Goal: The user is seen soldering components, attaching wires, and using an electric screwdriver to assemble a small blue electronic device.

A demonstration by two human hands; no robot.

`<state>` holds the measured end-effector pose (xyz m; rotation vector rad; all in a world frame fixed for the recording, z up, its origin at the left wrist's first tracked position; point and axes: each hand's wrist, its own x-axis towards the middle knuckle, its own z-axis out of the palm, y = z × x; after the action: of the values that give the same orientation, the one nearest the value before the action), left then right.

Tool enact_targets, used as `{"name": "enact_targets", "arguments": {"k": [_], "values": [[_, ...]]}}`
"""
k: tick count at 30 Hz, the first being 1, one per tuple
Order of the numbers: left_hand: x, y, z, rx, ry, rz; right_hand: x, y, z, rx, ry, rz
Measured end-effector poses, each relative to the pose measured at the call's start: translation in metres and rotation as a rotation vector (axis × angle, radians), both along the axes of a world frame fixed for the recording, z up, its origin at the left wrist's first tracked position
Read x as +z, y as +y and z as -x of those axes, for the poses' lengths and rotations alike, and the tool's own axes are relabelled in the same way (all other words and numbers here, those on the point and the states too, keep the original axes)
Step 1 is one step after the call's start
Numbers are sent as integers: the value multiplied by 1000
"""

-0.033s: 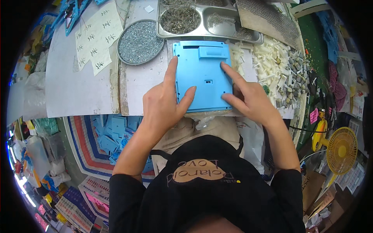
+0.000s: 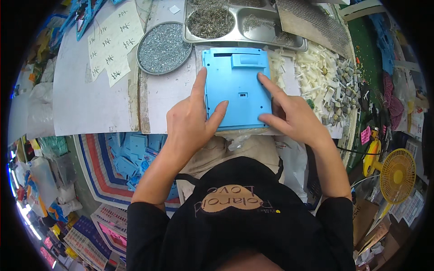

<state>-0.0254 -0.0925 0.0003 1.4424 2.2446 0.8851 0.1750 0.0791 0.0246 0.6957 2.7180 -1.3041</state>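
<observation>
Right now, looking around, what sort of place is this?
Probably an assembly workshop: the worktable holds a round dish of small metal pieces, heaped white plastic parts and a blue plastic casing.

Both hands (image 2: 187, 121) on blue plastic case (image 2: 230, 83)

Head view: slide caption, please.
Left hand and right hand touch a blue panel near a round dish of small metal parts.

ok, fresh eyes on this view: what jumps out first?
The bright blue casing at the table's near edge, with the left hand and right hand at its two sides. Then the pile of white parts to its right, and the round dish of silvery bits to its left. Far right, a yellow fan also stands out.
</observation>
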Motion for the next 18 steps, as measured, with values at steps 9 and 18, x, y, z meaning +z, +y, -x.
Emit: {"name": "enact_targets", "arguments": {"k": [9, 18], "values": [[-6, -16, 0, 17, -115, 116, 17, 4, 15, 198, -311, -387], [-16, -37, 18, -235, -194, 86, 9, 27, 6, 234, -215, -88]]}}
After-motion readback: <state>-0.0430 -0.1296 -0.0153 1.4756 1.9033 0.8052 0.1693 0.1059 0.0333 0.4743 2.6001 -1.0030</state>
